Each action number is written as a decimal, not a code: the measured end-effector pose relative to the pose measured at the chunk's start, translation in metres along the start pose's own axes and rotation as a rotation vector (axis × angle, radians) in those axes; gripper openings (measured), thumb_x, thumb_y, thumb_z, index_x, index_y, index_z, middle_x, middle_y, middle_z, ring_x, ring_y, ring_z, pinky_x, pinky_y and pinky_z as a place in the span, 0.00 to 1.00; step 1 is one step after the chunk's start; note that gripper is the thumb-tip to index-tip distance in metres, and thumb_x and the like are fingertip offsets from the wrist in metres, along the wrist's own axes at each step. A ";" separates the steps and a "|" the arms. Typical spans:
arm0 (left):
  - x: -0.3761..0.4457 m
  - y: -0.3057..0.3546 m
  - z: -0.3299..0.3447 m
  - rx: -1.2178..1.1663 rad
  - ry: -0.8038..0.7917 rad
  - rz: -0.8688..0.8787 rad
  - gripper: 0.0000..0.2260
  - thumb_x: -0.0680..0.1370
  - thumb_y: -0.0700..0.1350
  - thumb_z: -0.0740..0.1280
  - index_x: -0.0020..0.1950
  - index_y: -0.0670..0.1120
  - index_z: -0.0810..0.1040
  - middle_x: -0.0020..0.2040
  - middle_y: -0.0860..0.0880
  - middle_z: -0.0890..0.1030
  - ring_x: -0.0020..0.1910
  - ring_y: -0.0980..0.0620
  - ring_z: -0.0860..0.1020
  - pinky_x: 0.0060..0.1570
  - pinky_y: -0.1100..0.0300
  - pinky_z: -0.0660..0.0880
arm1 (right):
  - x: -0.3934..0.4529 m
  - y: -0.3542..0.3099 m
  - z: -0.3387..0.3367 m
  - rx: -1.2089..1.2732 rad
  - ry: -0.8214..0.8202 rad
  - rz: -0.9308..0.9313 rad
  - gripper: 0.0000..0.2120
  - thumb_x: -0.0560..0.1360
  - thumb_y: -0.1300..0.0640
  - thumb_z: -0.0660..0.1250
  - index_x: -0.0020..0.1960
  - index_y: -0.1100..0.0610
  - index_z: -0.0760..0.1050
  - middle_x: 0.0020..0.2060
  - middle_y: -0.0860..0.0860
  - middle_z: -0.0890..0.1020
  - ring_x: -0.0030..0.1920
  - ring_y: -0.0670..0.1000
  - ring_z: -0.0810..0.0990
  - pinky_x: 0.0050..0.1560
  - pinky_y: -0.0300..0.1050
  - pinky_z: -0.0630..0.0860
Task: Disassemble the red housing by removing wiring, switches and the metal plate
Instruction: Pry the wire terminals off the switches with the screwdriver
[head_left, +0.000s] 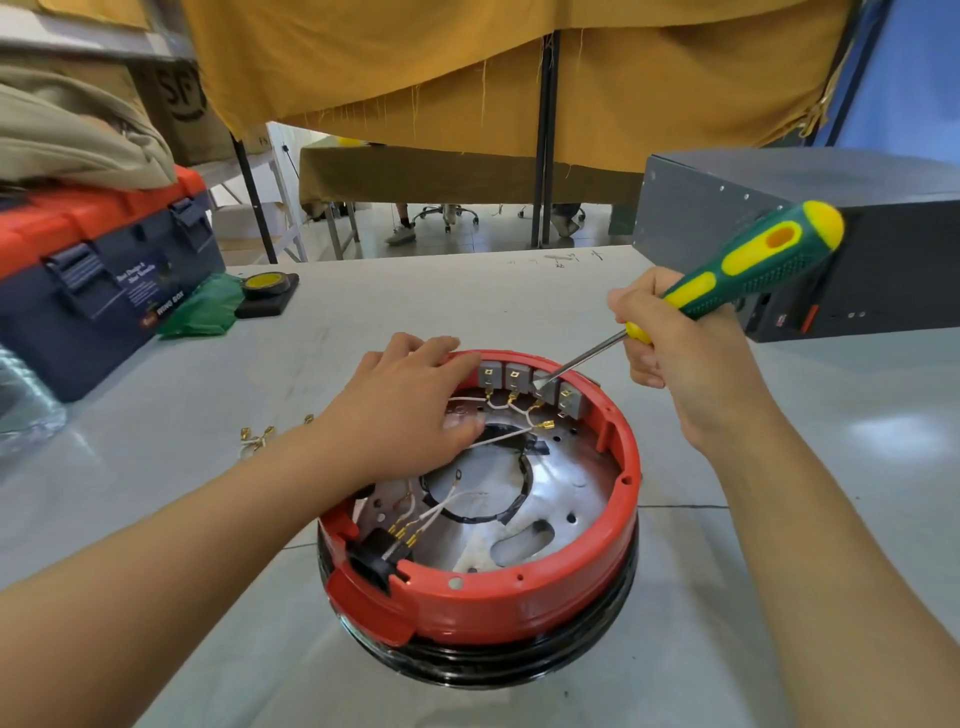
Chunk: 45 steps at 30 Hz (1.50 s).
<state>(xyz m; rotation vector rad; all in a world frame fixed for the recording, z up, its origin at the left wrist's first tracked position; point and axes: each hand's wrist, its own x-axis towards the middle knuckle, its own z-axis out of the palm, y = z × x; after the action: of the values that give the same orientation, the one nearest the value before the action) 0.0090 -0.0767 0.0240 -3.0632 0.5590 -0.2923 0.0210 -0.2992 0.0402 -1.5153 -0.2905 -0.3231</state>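
The round red housing (519, 597) sits upside down on the table in front of me. Inside lies a silver metal plate (566, 488) with white wires (498, 439) and brass terminals. Several grey switches (519, 376) line the far inner wall. My left hand (405, 405) rests on the far left rim, fingers over the edge, thumb pressing on the plate near a wire. My right hand (670, 343) grips a green and yellow screwdriver (748, 265); its blade tip touches the third grey switch. A black socket (379, 564) with wired terminals sits at the near left rim.
A removed wire with brass terminals (260, 436) lies on the table left of the housing. A blue and orange toolbox (98, 280) stands at the left, beside a green cloth and a tape roll (262, 285). A dark grey metal case (810, 244) stands at the right.
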 end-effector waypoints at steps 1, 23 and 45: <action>-0.002 0.002 0.001 0.022 -0.007 -0.002 0.30 0.76 0.62 0.58 0.75 0.56 0.55 0.74 0.53 0.61 0.70 0.45 0.60 0.65 0.48 0.63 | -0.001 0.000 0.000 -0.014 -0.006 -0.013 0.13 0.69 0.55 0.66 0.30 0.54 0.64 0.19 0.44 0.61 0.20 0.46 0.59 0.23 0.33 0.58; 0.025 0.022 -0.004 0.083 -0.087 -0.015 0.32 0.75 0.66 0.57 0.76 0.57 0.54 0.70 0.50 0.64 0.65 0.43 0.61 0.54 0.49 0.72 | -0.006 -0.002 0.007 -0.251 0.031 -0.196 0.17 0.76 0.55 0.67 0.31 0.57 0.67 0.19 0.44 0.68 0.23 0.43 0.68 0.28 0.29 0.65; 0.017 0.002 0.012 -0.116 0.060 0.147 0.28 0.75 0.60 0.61 0.74 0.59 0.59 0.73 0.59 0.63 0.64 0.50 0.62 0.61 0.51 0.66 | -0.016 -0.003 0.022 -0.408 -0.002 -0.375 0.19 0.75 0.68 0.64 0.29 0.55 0.63 0.24 0.49 0.66 0.27 0.42 0.68 0.30 0.27 0.64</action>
<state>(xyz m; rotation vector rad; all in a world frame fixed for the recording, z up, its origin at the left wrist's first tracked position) 0.0268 -0.0845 0.0150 -3.1091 0.8272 -0.3609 0.0055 -0.2772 0.0376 -1.8594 -0.5364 -0.7111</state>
